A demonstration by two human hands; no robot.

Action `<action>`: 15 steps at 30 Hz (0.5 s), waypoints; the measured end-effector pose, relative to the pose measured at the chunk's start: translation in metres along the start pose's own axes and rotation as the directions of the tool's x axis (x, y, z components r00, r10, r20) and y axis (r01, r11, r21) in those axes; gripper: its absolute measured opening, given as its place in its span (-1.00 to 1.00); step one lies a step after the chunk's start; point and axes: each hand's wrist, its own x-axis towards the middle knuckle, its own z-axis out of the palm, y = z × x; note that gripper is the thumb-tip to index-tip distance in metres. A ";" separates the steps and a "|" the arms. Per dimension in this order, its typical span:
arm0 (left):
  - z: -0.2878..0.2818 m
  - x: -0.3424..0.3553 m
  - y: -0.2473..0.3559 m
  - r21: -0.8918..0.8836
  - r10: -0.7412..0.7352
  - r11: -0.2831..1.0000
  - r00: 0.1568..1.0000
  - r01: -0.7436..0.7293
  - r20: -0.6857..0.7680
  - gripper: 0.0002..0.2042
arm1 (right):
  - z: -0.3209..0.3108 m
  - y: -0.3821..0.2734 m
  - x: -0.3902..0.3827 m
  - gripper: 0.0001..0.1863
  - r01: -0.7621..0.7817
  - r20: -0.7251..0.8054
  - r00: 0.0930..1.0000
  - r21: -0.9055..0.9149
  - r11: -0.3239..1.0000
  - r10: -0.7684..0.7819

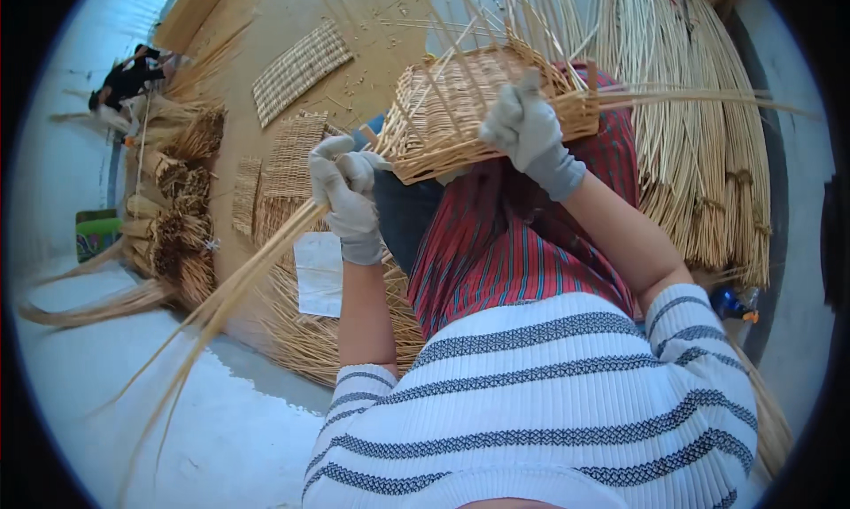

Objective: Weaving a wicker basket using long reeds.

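My left hand [345, 190], in a pale glove, is closed on several long tan strands [252, 266] that trail down to the left, beside the left corner of a partly woven rectangular basket [425, 115]. My right hand [529, 133], gloved too, is closed at the basket's near side, its fingers curled against the weave. The basket is tilted over my lap, with upright stakes rising from it and more loose strands sticking out to the right. Red striped cloth [469, 270] covers my lap below it.
Woven mats [301, 71] and panels [288, 155] lie on the tan floor covering beside a white sheet [316, 274]. Long reed bundles [691, 155] line the right, darker bundles [177, 226] the left. Near a green object [97, 235], a black item [128, 84] is too small to make out.
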 end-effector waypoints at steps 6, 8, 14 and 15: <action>0.017 -0.047 -0.012 0.299 0.162 0.947 0.978 -0.116 -0.133 -0.52 | -0.047 -0.001 -0.004 -0.66 -0.155 -0.218 0.970 -0.222 0.963 0.106; 0.026 -0.052 -0.022 0.089 0.003 0.995 0.917 0.036 -0.400 -0.60 | -0.047 -0.012 -0.013 -0.78 -0.097 -0.234 0.972 -0.421 0.902 -0.005; 0.008 -0.009 -0.055 0.107 -0.169 0.980 0.985 0.166 0.020 -0.28 | -0.039 -0.018 -0.008 -0.85 -0.163 -0.347 0.936 -0.575 0.802 -0.058; 0.004 -0.004 -0.059 0.108 -0.213 0.972 0.977 0.209 0.026 -0.21 | -0.038 -0.014 -0.006 -0.85 -0.128 -0.318 0.944 -0.594 0.794 -0.086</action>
